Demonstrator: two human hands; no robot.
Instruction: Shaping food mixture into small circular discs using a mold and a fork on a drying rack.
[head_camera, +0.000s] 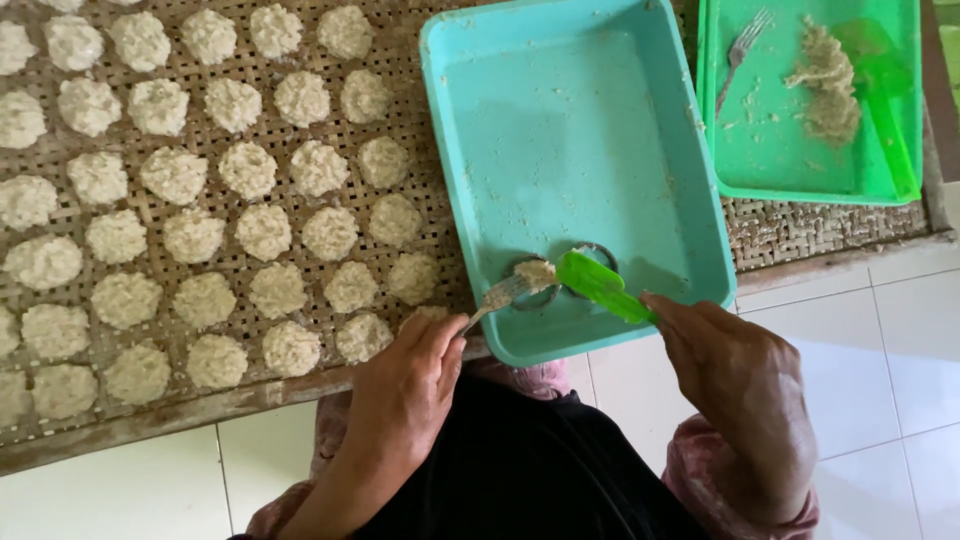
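Gripping a metal fork (503, 294), the left hand (405, 375) is closed around its handle, and the tines carry a small lump of pale mash (536, 272) over a metal ring mould (535, 283) lying in the near end of the turquoise tray (570, 130). The right hand (735, 370) is clamped on a green spatula (603, 286), whose blade rests beside the lump, over a second ring (600, 252) that it partly hides. The two hands are apart, tools meeting at the mould. Left of the tray, a woven bamboo mat (400, 110) holds rows of round pale patties (250, 170). At upper right, a green tray (765, 150) contains another fork (738, 55), a mash heap (828, 85) and a green scoop (885, 90). White floor tiles (880, 330) lie beyond.
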